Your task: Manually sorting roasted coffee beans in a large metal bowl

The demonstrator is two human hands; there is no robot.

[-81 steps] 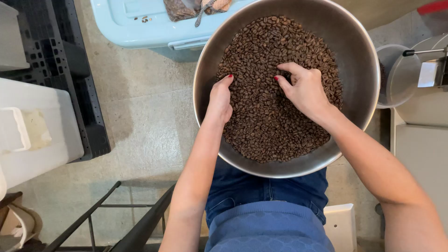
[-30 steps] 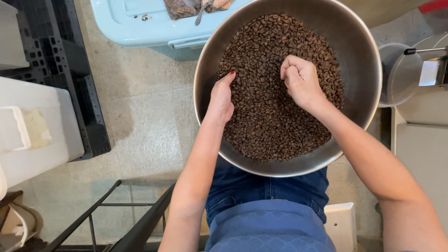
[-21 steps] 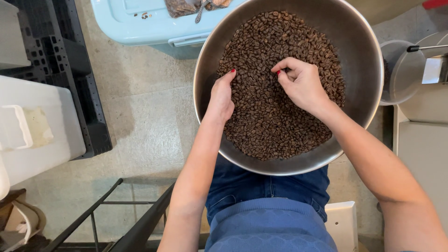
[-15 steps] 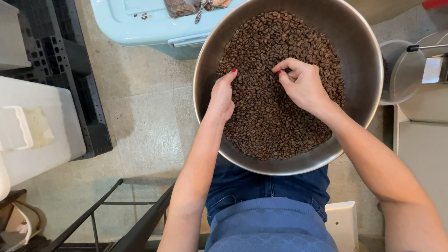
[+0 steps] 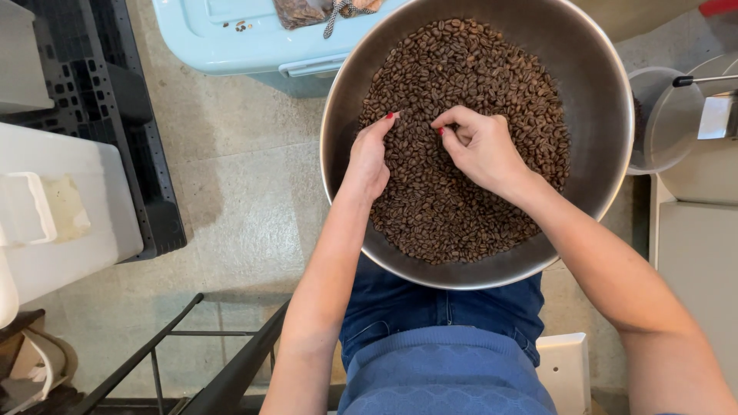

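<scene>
A large steel bowl (image 5: 592, 100) rests on my lap, filled with dark roasted coffee beans (image 5: 469, 61). My left hand (image 5: 367, 157) lies at the bowl's left inner side, fingers extended on the beans, thumb pointing up. My right hand (image 5: 480, 150) is in the middle of the beans, with thumb and forefinger pinched together over them and the other fingers curled. Whether a bean sits between the pinched fingertips is too small to see. The two hands are a few centimetres apart.
A light blue plastic bin lid (image 5: 223, 34) with a small bag on it lies beyond the bowl. A white container (image 5: 61, 215) and black crate (image 5: 100, 84) stand at the left. A clear tub (image 5: 661, 123) and a metal machine part are on the right. A black metal frame (image 5: 192, 353) is near my left knee.
My right hand went from a closed fist to a pinch and slid left toward my left hand. The left hand stayed at the bowl's left side.
</scene>
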